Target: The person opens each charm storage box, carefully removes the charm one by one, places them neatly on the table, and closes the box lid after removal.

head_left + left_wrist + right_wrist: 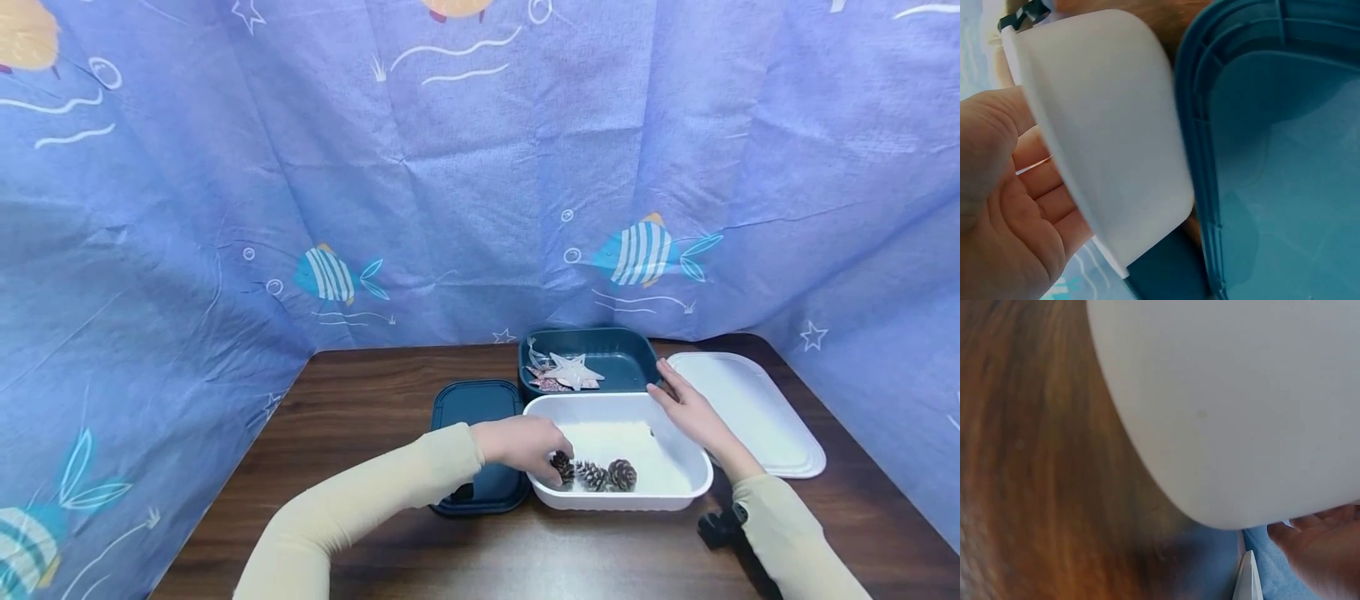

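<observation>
In the head view a white bin [693, 487] stands at the table's front with three brown pine cones along its near side: a middle cone [592, 476], a right cone [622, 474] and a left cone [562, 467]. My left hand [521, 446] reaches over the bin's left rim, thumb and fingers around the left cone. The left wrist view has the fingers of this hand [1022, 181] going behind the bin wall [1104, 125], which hides the cone. My right hand [693, 417] lies along the bin's back right corner, fingers extended, fingertips by the dark teal bin [630, 375].
Inside the teal bin lie a white star ornament [573, 371] and a pinkish glittery piece [549, 384]. A dark teal lid [480, 400] rests at the left, partly under my left arm. On the right is a white lid [750, 408]. A patterned blue cloth [480, 208] hangs behind the table.
</observation>
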Demonstrator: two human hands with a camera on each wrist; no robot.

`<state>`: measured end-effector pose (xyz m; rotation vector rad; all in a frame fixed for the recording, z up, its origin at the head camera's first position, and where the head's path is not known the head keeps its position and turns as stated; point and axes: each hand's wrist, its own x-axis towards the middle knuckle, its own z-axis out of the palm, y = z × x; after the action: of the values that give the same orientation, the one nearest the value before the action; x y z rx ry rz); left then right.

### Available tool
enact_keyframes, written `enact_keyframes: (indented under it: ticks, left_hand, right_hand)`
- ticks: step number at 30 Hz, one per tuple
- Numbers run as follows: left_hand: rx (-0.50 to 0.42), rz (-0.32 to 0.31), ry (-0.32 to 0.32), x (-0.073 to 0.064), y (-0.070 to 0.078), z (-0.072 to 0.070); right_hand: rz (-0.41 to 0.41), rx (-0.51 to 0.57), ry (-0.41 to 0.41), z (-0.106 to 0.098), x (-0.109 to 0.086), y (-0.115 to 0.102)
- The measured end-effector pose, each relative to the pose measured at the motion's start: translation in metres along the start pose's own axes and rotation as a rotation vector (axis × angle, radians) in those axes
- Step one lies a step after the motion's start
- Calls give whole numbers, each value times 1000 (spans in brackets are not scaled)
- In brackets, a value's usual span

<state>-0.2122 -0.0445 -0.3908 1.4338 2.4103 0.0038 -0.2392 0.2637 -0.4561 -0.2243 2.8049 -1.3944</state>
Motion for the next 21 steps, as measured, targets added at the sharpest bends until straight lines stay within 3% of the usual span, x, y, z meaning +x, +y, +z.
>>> enact_keyframes:
  ticks: [6,12,21]
  left_hand:
    - [-10,12,47,-6,-3,-16]
    - [-43,29,152,-20,-10,-42]
    - [-45,-38,303,-47,-23,-89]
  right_hand:
    - [3,-1,-4,0,0,0]
    - [1,3,1,2,0,-1]
    - [8,9,0,1,1,1]
